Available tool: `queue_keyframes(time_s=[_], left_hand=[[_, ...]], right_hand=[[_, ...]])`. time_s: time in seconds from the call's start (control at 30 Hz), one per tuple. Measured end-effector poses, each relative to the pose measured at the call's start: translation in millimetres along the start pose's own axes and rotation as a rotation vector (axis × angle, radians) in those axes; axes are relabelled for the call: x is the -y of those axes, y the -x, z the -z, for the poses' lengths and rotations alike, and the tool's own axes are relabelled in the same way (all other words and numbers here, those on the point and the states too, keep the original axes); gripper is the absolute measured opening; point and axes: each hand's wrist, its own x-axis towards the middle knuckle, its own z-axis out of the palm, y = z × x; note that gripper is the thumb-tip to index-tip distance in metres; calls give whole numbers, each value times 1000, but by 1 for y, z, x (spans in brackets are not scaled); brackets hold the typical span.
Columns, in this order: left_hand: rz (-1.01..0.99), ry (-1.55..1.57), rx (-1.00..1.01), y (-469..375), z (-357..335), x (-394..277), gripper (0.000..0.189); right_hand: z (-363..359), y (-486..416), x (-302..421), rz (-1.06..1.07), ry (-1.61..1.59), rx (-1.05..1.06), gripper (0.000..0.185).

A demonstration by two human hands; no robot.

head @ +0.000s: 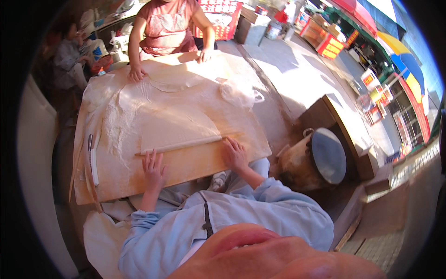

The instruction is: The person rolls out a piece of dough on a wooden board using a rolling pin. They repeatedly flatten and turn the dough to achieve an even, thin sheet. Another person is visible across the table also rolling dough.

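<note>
A large sheet of dough lies on a floured wooden board. Its near edge is wrapped around a thin wooden rolling pin, whose tips stick out at both ends. My left hand rests by the pin's left end, fingers spread and pointing away from me. At the right end, my right hand lies with its fingertips at the pin; whether it presses on it I cannot tell. Neither hand is closed around the pin. Loose flour is spread left of the sheet.
Across the board, a person in a checked apron has both hands at another dough sheet. A clear plastic bag lies at the right. A white-handled knife or scraper is at the left. A lidded drum stands right of the board.
</note>
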Motion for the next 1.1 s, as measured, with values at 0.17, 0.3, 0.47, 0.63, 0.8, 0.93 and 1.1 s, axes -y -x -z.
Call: queue_keyframes(time_s=[0.17, 0.3, 0.47, 0.63, 0.8, 0.93, 1.1], left_hand=[[205, -90, -17, 24, 16, -6, 52], [214, -151, -34, 27, 29, -11, 55], [242, -173, 15, 29, 27, -5, 54], [253, -201, -42, 26, 23, -15, 53], [233, -205, -72, 20, 16, -11, 52], [212, -221, -70, 25, 12, 6, 52], [225, -217, -52, 19, 13, 2, 53]], right_hand=[[0, 1, 3, 14, -33, 48, 49], [8, 6, 14, 35, -110, 124, 52], [7, 6, 15, 62, -140, 172, 52], [10, 6, 7, 146, -167, 202, 52], [8, 1, 4, 151, -129, 107, 52], [1, 2, 11, 129, -165, 16, 50], [-3, -2, 11, 107, -119, -60, 47]])
